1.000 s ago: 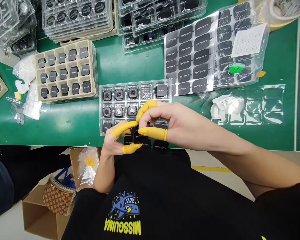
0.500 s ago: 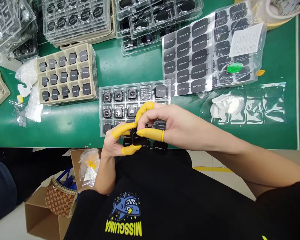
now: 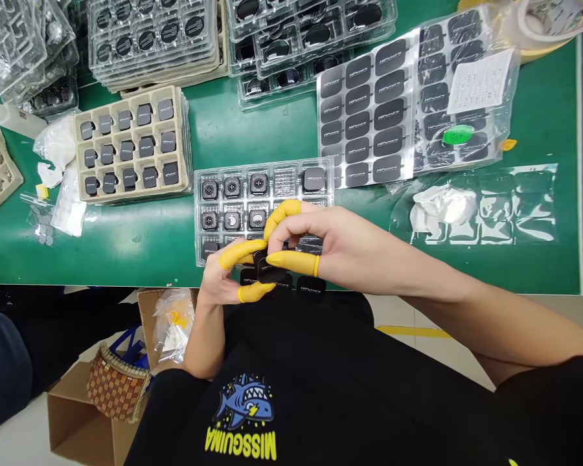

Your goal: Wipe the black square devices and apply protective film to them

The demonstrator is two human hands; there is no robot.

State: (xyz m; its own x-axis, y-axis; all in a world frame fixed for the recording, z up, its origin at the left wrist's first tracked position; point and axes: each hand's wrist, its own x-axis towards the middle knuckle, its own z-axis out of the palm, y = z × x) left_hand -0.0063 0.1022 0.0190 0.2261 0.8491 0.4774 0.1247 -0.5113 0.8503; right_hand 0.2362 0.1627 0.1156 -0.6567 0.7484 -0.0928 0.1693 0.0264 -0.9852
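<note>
Between the yellow-cotted thumb and fingers of my left hand (image 3: 230,272) is a black, rounded-square smartwatch body (image 3: 268,268) with pale lettering on its face. My right hand (image 3: 315,246) is closed, its yellow-cotted thumb and fingertips at the upper right of the same body. Whether they pinch its face film or its edge is hidden. Just below lie dark HiFuture labels (image 3: 311,285) along the table edge. Behind my hands, a clear plastic tray (image 3: 198,213) holds several watch bodies (image 3: 232,188), some with sensor backs up; my hands cover its lower right.
A stack of beige trays (image 3: 133,197) with dark watch pieces stands left. HiFuture label sheets (image 3: 388,113) lie at right, partly bagged. Clear trays (image 3: 150,58) are piled at the back, tape rolls (image 3: 554,19) far right. A cardboard box (image 3: 82,414) and woven basket (image 3: 119,388) sit below.
Both hands keep nearly the same hold on the smartwatch body. The whole table scene shifts slightly right and down in the picture.
</note>
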